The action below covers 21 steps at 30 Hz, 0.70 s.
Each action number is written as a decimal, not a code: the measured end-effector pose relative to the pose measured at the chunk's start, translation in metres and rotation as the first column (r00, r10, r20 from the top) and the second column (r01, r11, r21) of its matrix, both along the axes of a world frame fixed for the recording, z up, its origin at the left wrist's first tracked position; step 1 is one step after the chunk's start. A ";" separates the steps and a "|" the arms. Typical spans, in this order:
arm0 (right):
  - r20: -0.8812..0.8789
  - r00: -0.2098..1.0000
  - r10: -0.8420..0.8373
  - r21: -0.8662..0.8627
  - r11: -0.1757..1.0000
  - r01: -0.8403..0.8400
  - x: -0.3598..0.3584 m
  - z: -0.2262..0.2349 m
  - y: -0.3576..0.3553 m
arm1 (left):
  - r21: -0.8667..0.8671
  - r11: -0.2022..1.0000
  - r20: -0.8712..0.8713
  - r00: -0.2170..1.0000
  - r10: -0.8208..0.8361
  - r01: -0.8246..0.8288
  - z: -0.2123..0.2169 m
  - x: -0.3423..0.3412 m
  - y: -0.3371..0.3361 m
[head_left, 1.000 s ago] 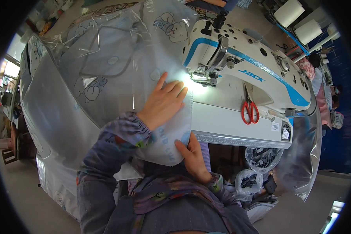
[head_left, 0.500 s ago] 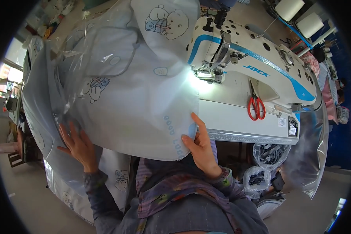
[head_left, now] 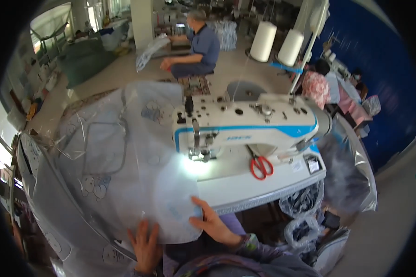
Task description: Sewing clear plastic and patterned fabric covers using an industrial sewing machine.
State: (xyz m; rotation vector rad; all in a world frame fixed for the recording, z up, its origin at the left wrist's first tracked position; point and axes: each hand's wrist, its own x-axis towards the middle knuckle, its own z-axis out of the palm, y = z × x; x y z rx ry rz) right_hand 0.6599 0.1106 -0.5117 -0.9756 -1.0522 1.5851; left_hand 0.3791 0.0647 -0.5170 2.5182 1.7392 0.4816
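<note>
A large pale grey-white printed fabric sheet [head_left: 138, 184], with bear drawings and a stitched pocket outline, spreads left of the sewing machine [head_left: 245, 122]. Its right part lies beside the lit needle area [head_left: 198, 159]. My left hand [head_left: 146, 247] rests on the near edge of the fabric with fingers spread. At the near right corner is my right hand [head_left: 217, 225], thumb and index finger apart on the fabric's edge; its other fingers are partly hidden. Red-handled scissors [head_left: 261, 167] lie on the machine bed, away from both hands.
Two white thread cones [head_left: 263, 42] stand behind the machine. Clear plastic bags [head_left: 302, 233] of dark pieces hang below the table's right edge. Clear plastic film [head_left: 51, 159] borders the fabric at left. A seated co-worker [head_left: 196, 48] holds cloth farther back.
The view has tilted up, bringing the seated co-worker into sight. My left hand has come rightward along the fabric, closer to my right hand, which stays by the corner.
</note>
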 end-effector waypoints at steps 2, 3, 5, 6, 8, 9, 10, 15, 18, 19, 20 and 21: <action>-0.113 0.994 0.004 -0.074 0.997 -0.012 -0.001 -0.002 0.000 | -0.005 0.986 0.148 0.976 -0.161 0.164 -0.009 0.016 -0.010; -0.108 0.994 0.010 -0.038 0.999 -0.014 -0.001 -0.003 -0.001 | -0.002 0.967 0.286 0.927 -0.244 0.255 -0.014 0.025 -0.014; -0.083 0.997 0.000 -0.088 0.996 -0.008 0.000 -0.002 -0.001 | 0.038 0.930 0.437 0.831 -0.345 0.366 -0.024 0.041 -0.021; -0.094 0.995 0.017 -0.046 0.999 -0.022 0.001 -0.001 -0.001 | 0.062 0.918 0.459 0.806 -0.375 0.392 -0.029 0.049 -0.024; -0.098 0.995 0.024 -0.025 0.999 -0.026 0.002 0.000 0.000 | 0.075 0.953 0.442 0.846 -0.297 0.295 -0.039 0.061 -0.031; -0.084 0.996 0.014 -0.031 0.999 -0.016 0.001 0.000 0.000 | 0.071 0.983 0.404 0.897 -0.182 0.167 -0.044 0.064 -0.032; -0.080 0.997 0.010 -0.030 0.999 -0.013 -0.001 0.000 0.001 | 0.144 0.986 0.357 0.925 -0.133 0.086 -0.049 0.065 -0.036; 0.039 0.998 0.043 0.010 0.999 -0.043 0.000 -0.004 -0.002 | 0.174 0.976 0.278 0.957 0.080 -0.132 -0.071 0.045 -0.039; 0.348 0.917 0.198 0.005 0.977 -0.213 0.036 -0.003 -0.009 | 0.165 0.968 0.411 0.879 -0.242 0.190 -0.062 0.015 -0.050; 0.360 0.890 0.281 -0.036 0.957 -0.287 0.057 0.000 -0.015 | -0.003 0.952 0.458 0.847 -0.270 0.306 -0.054 0.002 -0.057; 0.366 0.848 0.383 -0.066 0.920 -0.387 0.081 0.004 -0.021 | -0.169 0.894 0.505 0.815 -0.284 0.416 -0.042 -0.013 -0.065; 0.516 0.695 0.500 -0.120 0.846 -0.519 0.109 0.008 -0.028 | -0.340 0.792 0.538 0.795 -0.280 0.508 -0.030 -0.028 -0.070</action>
